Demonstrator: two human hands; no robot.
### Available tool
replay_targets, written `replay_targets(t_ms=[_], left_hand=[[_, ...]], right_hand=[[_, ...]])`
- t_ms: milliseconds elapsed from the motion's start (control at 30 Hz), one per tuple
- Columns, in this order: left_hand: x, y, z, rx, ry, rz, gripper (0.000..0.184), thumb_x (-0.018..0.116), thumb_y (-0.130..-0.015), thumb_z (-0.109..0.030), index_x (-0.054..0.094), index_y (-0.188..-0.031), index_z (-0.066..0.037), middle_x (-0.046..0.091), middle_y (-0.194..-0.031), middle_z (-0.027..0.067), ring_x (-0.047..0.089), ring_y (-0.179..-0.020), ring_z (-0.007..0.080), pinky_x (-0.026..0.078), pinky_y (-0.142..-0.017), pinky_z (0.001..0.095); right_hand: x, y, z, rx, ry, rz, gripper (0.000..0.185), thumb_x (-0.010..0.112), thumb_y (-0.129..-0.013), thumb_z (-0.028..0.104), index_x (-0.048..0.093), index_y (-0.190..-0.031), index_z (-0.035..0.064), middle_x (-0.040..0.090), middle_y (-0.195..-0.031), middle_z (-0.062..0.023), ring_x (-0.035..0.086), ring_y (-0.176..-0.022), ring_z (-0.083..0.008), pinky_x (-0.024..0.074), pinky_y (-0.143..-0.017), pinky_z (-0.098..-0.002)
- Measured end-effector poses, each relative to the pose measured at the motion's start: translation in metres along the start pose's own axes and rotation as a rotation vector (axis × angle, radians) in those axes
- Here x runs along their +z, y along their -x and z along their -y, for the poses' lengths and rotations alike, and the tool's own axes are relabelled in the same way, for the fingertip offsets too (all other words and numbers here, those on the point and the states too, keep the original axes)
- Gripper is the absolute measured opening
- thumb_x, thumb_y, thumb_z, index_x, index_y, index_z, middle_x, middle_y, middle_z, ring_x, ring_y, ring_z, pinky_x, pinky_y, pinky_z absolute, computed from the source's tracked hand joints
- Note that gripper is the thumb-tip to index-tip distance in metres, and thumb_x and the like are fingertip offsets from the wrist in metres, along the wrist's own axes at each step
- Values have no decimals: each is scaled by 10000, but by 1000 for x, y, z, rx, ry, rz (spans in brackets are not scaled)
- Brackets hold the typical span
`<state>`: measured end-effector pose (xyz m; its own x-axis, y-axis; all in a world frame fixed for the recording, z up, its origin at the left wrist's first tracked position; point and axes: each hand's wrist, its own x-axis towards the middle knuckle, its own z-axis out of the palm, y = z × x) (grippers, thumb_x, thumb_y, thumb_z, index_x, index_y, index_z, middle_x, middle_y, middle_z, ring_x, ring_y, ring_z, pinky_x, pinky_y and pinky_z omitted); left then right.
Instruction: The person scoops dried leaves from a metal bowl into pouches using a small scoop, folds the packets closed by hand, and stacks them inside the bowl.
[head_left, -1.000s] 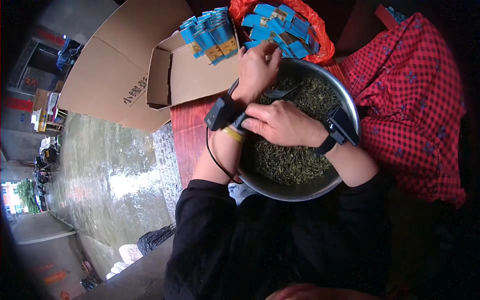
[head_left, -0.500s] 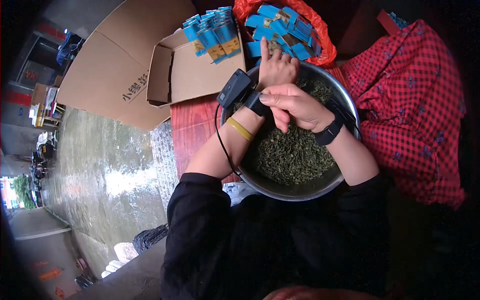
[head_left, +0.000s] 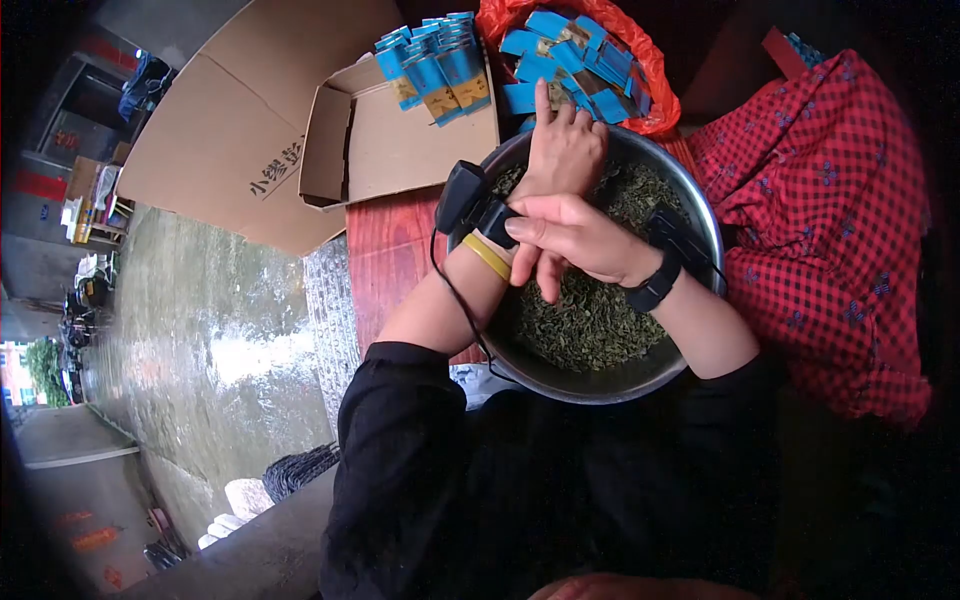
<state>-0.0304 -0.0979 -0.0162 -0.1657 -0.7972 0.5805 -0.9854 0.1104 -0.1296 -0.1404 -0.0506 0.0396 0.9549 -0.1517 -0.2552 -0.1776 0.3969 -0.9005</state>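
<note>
Across the metal basin [head_left: 705, 200] of dried green leaves [head_left: 590, 325] reaches my left hand [head_left: 565, 150], back up, holding nothing. Its index finger is stretched out; the other fingers bend downward, their tips partly hidden. On that wrist sit a yellow band [head_left: 487, 257] and a black strap [head_left: 497, 222] bearing a black camera-like device [head_left: 461, 197] with a cable. My right hand [head_left: 572, 238] is closed at the black strap, thumb on top and fingers curled beneath the wrist. A second black device [head_left: 682, 238] shows on my right wrist beside its own strap [head_left: 655, 283].
A cardboard box [head_left: 400, 160] holds blue-and-gold packets [head_left: 435, 70] at the back. Beside it, more blue packets [head_left: 580, 65] lie in a red plastic bag [head_left: 655, 90]. Red checked cloth [head_left: 820, 240] hangs to the right. A wet floor [head_left: 220, 330] stretches away on the left.
My right hand has shifted slightly left at the left wrist, and the device there has turned a little. The whole view has moved slightly.
</note>
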Motion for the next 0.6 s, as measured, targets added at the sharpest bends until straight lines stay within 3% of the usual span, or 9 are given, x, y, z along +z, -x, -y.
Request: replay_targets(t_ms=[67,167,233,300,333,367,467,500,600], left_hand=[[3,-1,1,-13,-15,-6,170,510,-822,-167,651,-760,-95,623,-777,61,586,-912,255,122,-1061,668],[7,1,13,-43,75,-16,137,552,-788,-209,647,-751,-118,619,-779,42,601,-874,232,145,-1034,684],[-4,1,22,-93,101,12,156,590,-781,-247,667,-798,-112,650,-801,73,625,-844,243,240,-1041,600],[-11,2,30,-429,644,56,195,613,-799,-253,685,-869,-86,676,-828,132,650,-818,283,414,-945,479],[-13,3,32,-463,719,-25,221,616,-820,-235,684,-936,-60,677,-852,176,657,-792,326,512,-758,402],[-13,4,34,-466,722,-28,221,616,-820,-235,684,-936,-60,677,-852,176,657,-792,326,512,-758,402],[-8,3,50,-626,1109,-107,238,618,-879,-166,643,-977,49,683,-839,116,634,-717,132,514,-639,273],[-12,3,57,-779,1313,-89,228,596,-897,-163,640,-1006,33,675,-820,97,601,-655,109,495,-595,247],[-17,3,62,-844,1442,-204,233,572,-915,-164,632,-1033,27,670,-818,88,567,-619,86,476,-570,225]], right_hand=[[0,-2,-2,-57,33,-77,285,509,-956,285,534,-877,13,608,-614,-97,581,-448,-141,473,-429,-219],[-13,-2,-2,-178,77,-34,271,523,-949,275,543,-850,23,585,-560,-74,573,-443,-131,458,-426,-219],[-21,-2,1,-197,75,-87,258,524,-951,257,545,-858,17,545,-493,-47,551,-411,-125,491,-481,-250],[-25,-3,3,-227,90,-116,248,558,-939,243,562,-843,14,544,-523,-18,547,-435,-97,471,-475,-229],[-24,-3,2,-224,92,-119,248,558,-939,243,562,-843,14,544,-523,-18,547,-435,-97,471,-475,-229],[-23,-6,-1,-248,237,-183,236,577,-929,230,574,-839,12,542,-547,1,539,-453,-79,457,-475,-219],[-33,-9,-4,-290,516,-326,207,603,-915,204,594,-841,11,546,-601,27,528,-491,-52,433,-474,-204],[-39,-8,-4,-306,642,-418,191,610,-910,191,603,-846,11,550,-630,34,524,-512,-43,422,-474,-200],[-53,-5,4,-411,532,-425,194,592,-917,193,605,-860,8,569,-635,18,538,-542,-47,418,-494,-205]])
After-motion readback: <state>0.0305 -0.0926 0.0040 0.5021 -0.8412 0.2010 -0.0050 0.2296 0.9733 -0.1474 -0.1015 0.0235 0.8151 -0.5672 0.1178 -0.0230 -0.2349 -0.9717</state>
